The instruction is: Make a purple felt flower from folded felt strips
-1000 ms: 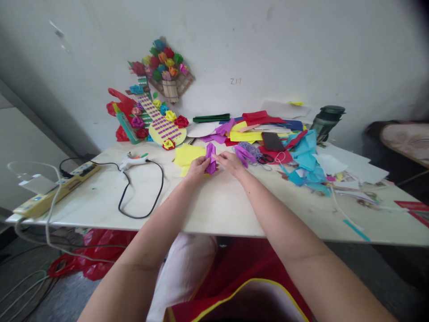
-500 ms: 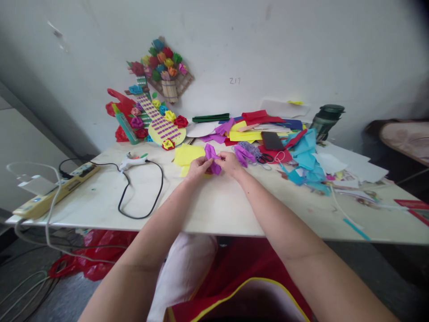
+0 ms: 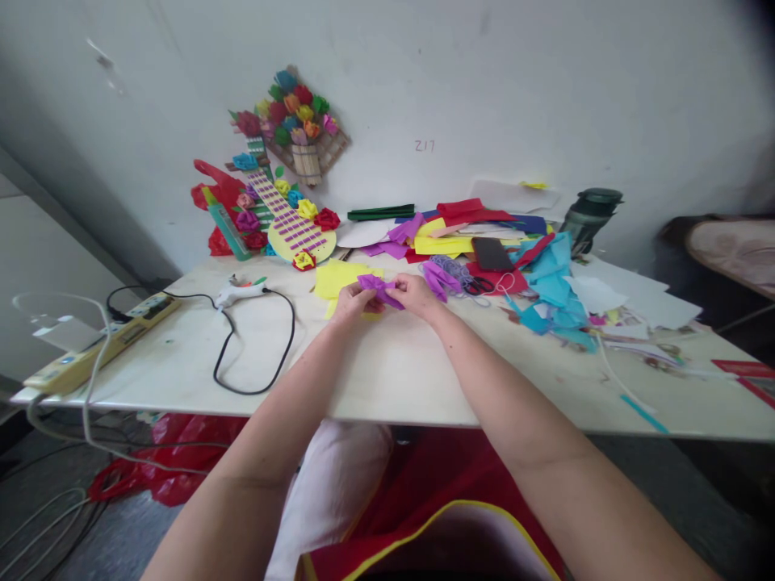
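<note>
A folded piece of purple crepe paper (image 3: pixel 376 285) is stretched between my two hands, above the near middle of the table. My left hand (image 3: pixel 356 301) pinches its left end, and my right hand (image 3: pixel 415 294) grips the right end with thumb and fingers. Yellow crepe paper (image 3: pixel 339 278) lies flat just behind and left of my left hand. Another crumpled purple piece (image 3: pixel 441 280) rests right of my right hand, beside a tangle of grey yarn (image 3: pixel 451 268) and dark-handled scissors (image 3: pixel 481 285).
A glue gun (image 3: pixel 242 292) with a looped black cord lies left, near a power strip (image 3: pixel 102 343). Behind stand a glue bottle (image 3: pixel 227 226) and a flower-covered paper guitar (image 3: pixel 296 230). Coloured paper, a phone (image 3: pixel 492 254), blue crepe paper (image 3: pixel 548 290) and a dark bottle (image 3: pixel 592 218) sit right.
The purple paper has turned from standing upright between my fingers to lying more sideways, its top now leaning left. Both hands have stayed in nearly the same place.
</note>
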The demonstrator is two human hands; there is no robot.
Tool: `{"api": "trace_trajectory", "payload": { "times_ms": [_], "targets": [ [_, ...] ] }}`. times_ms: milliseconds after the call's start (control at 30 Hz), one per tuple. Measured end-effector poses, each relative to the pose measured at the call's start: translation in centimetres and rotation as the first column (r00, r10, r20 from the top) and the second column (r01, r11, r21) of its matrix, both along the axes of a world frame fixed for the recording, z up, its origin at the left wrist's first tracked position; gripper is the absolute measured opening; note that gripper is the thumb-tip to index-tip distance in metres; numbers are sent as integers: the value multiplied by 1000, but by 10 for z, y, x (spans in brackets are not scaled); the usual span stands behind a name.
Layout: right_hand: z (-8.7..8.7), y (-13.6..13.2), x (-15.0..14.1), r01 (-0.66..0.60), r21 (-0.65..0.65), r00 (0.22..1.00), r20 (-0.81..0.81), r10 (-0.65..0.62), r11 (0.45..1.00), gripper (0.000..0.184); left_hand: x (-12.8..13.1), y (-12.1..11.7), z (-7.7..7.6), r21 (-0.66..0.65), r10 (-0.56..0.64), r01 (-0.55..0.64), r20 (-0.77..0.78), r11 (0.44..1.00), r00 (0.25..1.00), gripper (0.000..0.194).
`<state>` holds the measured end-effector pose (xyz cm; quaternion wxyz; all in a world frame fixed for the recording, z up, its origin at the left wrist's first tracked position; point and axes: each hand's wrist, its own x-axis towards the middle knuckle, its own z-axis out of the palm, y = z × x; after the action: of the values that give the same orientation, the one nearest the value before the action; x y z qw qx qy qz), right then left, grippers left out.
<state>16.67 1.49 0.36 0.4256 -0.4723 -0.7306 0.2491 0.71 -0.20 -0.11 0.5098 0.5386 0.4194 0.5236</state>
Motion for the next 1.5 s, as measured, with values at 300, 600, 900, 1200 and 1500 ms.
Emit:
{"api": "trace_trajectory", "payload": {
  "times_ms": [300,600,900,1200,1500],
  "targets": [
    [3,-3,0,-141,68,986,-78,146,988,11,-2,1,0,-16,-50,52,99,999,994,20],
    [11,-15,-4,-111,134,994,-10,113,985,7,1,-3,8,-20,-62,67,193,998,979,12],
    [11,-21,-6,-191,222,981,82,176,956,22,-3,1,7,-71,-27,50,290,996,956,4],
    [10,-21,-8,-53,369,942,328,-76,928,24,-6,2,7,-161,-68,138,379,977,923,12],
    [5,-13,-12,-77,94,992,-91,86,993,12,-7,-5,11,-84,-114,160,396,984,911,33]
  ]
}}
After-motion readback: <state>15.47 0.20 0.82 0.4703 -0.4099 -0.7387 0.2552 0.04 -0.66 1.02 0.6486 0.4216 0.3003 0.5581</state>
